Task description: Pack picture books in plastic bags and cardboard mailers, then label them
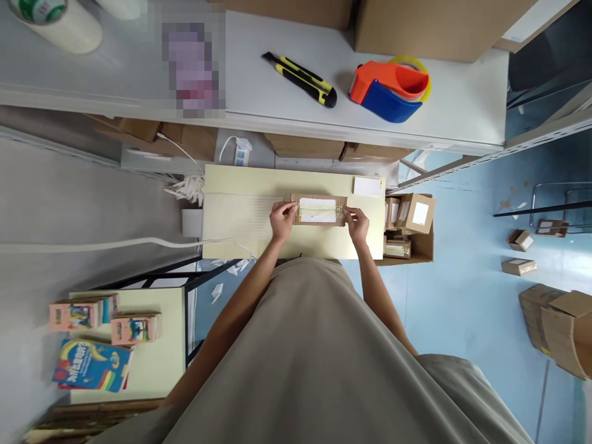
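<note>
A small flat cardboard parcel (319, 221) with a white label (317, 203) lies on the pale yellow table (250, 185). Across the label runs a shiny strip of clear tape (319, 211). My left hand (281, 221) is closed in a pinch at the parcel's left end, where the strip begins. At the opposite end my right hand (357, 226) pinches the strip's other end, thumb and forefinger together. Whether the tape is stuck down under the fingertips is too small to tell. A stack of white labels (367, 186) sits at the table's far right corner.
Above the table, a shelf (250, 92) holds a utility knife (300, 80), a tape dispenser (391, 89) and large rolls (69, 28). Right of the table stands an open carton (423, 250) of packed parcels. Books (92, 364) lie on a side table at left. Cartons (555, 320) stand on the floor.
</note>
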The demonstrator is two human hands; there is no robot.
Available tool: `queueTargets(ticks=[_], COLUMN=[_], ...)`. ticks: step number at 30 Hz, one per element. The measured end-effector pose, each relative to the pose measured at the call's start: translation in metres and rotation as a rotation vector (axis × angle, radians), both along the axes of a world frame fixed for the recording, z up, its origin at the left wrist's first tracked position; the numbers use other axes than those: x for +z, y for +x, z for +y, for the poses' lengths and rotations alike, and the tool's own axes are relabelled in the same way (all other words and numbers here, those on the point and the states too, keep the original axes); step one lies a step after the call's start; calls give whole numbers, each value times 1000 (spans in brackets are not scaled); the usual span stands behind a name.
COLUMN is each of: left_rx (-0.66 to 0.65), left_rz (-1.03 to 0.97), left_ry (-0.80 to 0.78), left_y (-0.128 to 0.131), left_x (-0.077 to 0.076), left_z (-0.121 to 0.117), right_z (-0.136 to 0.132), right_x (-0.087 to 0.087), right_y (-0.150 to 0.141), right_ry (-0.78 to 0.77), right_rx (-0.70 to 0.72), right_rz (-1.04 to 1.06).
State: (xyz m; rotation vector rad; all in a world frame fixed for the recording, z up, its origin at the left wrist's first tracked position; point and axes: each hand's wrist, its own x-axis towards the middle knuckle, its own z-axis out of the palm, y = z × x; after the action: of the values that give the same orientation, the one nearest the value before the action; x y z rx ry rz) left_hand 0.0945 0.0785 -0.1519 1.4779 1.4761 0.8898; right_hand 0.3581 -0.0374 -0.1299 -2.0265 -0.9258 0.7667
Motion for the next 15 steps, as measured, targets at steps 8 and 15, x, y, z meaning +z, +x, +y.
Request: queueTargets(ticks=[8, 15], left_rx=[1, -151], left_rz=[86, 11], left_ry=[-15, 311], left_y=[1, 73], left_x=[33, 137], left_z=[5, 29], right_z=[-4, 50], right_x=[25, 159], right_y=[-3, 43], right_ry=[-10, 304], right_rx=[110, 194], right_rz=[-9, -323])
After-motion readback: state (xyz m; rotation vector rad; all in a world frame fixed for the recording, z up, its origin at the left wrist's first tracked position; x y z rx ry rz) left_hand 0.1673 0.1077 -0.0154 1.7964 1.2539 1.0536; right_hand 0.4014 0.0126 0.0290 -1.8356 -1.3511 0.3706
